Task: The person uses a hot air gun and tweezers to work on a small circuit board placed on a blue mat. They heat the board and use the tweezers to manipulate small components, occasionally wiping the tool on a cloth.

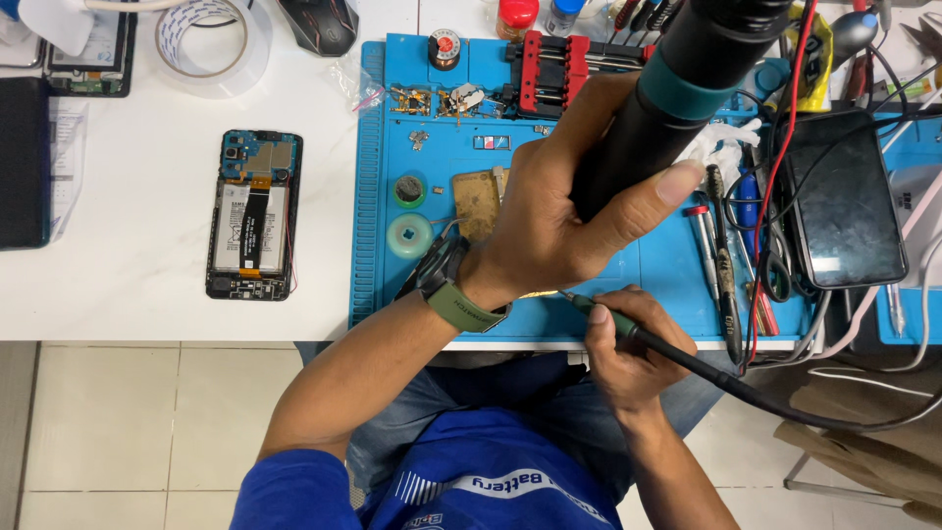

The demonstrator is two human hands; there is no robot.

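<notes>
Right hand: nearest to me, at the bench's front edge; grip closed pen-style on a soldering iron with a green collar. Its tip points left toward my left wrist, and its black cable trails off to the right.
Left hand: above the blue mat; grip wrapped round a thick black barrel with a teal band, thumb lying along its side. I read a green-strapped watch on the wrist.
Under the left hand: a small tan board on the mat, partly hidden; I cannot tell whether the iron's tip touches it.
Mat, left part: two round green pots, one above the other.
Mat, right part: screwdrivers in a row, beside a dark phone.
Bench, left of mat: opened phone, battery and boards exposed.
Far edge: red clamp; roll of tape.
</notes>
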